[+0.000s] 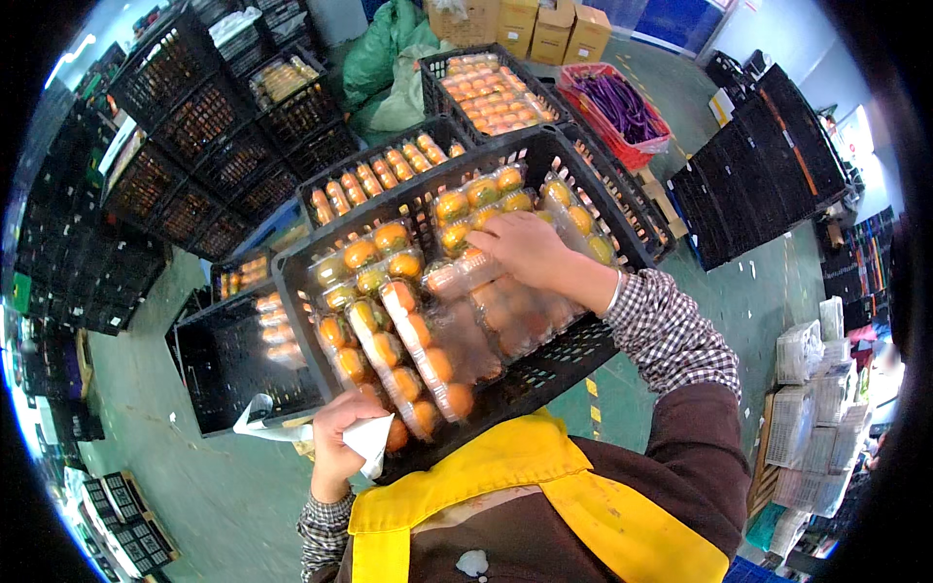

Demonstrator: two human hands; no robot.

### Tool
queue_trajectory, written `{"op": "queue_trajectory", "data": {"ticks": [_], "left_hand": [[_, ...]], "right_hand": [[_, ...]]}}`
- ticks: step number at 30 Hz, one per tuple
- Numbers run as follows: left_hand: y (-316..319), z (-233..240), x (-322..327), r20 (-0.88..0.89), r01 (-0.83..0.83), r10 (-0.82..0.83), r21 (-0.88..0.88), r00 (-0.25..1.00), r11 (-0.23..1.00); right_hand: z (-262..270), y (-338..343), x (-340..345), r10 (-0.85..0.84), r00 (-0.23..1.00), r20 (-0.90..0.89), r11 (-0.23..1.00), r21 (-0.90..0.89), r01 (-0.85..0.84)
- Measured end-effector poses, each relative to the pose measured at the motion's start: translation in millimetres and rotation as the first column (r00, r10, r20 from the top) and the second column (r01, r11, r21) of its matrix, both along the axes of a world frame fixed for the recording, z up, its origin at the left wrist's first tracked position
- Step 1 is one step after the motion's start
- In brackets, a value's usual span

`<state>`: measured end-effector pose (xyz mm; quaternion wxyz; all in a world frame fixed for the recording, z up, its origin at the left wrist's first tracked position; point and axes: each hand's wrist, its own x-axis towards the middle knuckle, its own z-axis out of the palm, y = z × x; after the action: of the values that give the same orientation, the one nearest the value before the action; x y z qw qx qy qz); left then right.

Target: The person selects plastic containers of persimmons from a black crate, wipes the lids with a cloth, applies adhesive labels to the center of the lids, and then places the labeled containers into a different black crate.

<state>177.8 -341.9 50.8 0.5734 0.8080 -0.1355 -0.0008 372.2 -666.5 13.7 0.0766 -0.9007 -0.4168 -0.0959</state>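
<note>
A black plastic crate [294, 313] in front of me holds clear plastic packs of orange fruit, some lying flat and some standing on edge. My right hand [521, 251] reaches into the crate, its fingers closed on a clear pack of fruit [452, 278]. At the crate's near left corner my left hand [341, 437] is closed around a crumpled white sheet [369, 439], which looks like paper or film. Several fruit packs standing on edge [423, 353] are just right of my left hand.
Behind stand more black crates of packed fruit [485, 138] and a red basket of long purple vegetables [649, 149]. A partly filled black crate [211, 379] is at the left. Tall crate stacks [765, 175] rise at the right, white baskets [794, 426] at the lower right.
</note>
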Motion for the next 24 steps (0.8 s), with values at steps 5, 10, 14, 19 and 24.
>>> {"op": "queue_trajectory", "data": {"ticks": [5,10,14,19,24], "left_hand": [[-3,1,-1,-0.043,-0.035,0.035,-0.006,0.998,0.999],[-1,-3,-2,-0.048,-0.056,0.057,0.02,0.997,0.998],[-3,-1,-2,-0.061,-0.087,0.088,0.021,0.994,0.996],[-2,-5,-3,-0.026,-0.109,0.109,0.028,0.994,0.994],[-1,-4,-4,-0.042,-0.124,0.125,0.024,0.991,0.992]], "right_hand": [[13,-9,-17,-0.044,0.974,-0.223,0.997,-0.073,0.029],[-6,-15,-46,0.013,0.951,-0.309,0.973,-0.216,-0.083],[-15,-11,-49,0.062,0.924,-0.376,0.945,-0.276,-0.175],[-11,-8,-68,0.154,0.854,-0.498,0.879,-0.326,-0.348],[13,-2,-33,0.054,0.906,-0.42,0.939,-0.288,-0.19]]}}
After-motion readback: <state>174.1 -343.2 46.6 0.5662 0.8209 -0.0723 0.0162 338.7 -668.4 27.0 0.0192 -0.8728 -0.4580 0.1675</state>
